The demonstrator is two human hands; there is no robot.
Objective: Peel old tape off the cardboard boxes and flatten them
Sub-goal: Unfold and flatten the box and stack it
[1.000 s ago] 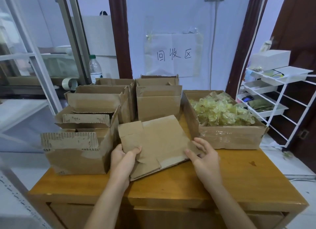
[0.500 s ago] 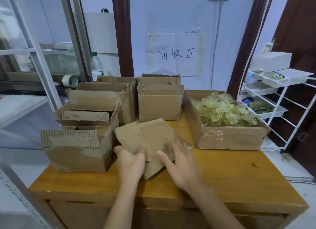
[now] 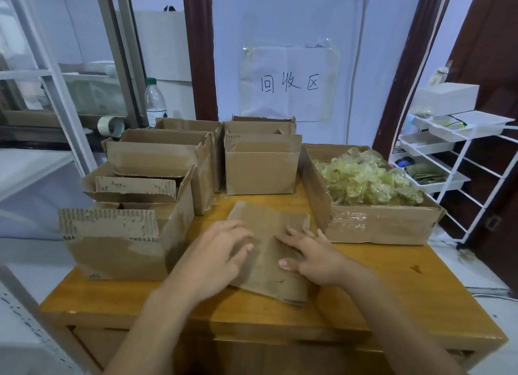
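A wooden desk (image 3: 392,279) holds all the cardboard. The biggest box (image 3: 372,223) sits on the right side of the desk. It is open on top and full of crumpled yellowish tape (image 3: 364,178). Shiny tape is stuck on its front wall.

On the left and at the back stand five smaller open boxes. The nearest one (image 3: 117,248) has torn, ripped flaps with the wavy inside showing. One box (image 3: 162,161) stands behind it, another (image 3: 190,125) behind that. Two more (image 3: 260,173) stand at the back middle, one in front of the other. What is inside them cannot be seen.

One flattened box (image 3: 266,231) lies flat on the desk in the front middle, between the near left box and the tape box. It is brown, creased and scuffed.

The left hand (image 3: 215,259) and the right hand (image 3: 316,257) both press down on it, fingers out flat, not gripping.

A plastic bottle (image 3: 155,100) and a tape roll (image 3: 110,126) sit behind the boxes at the left.
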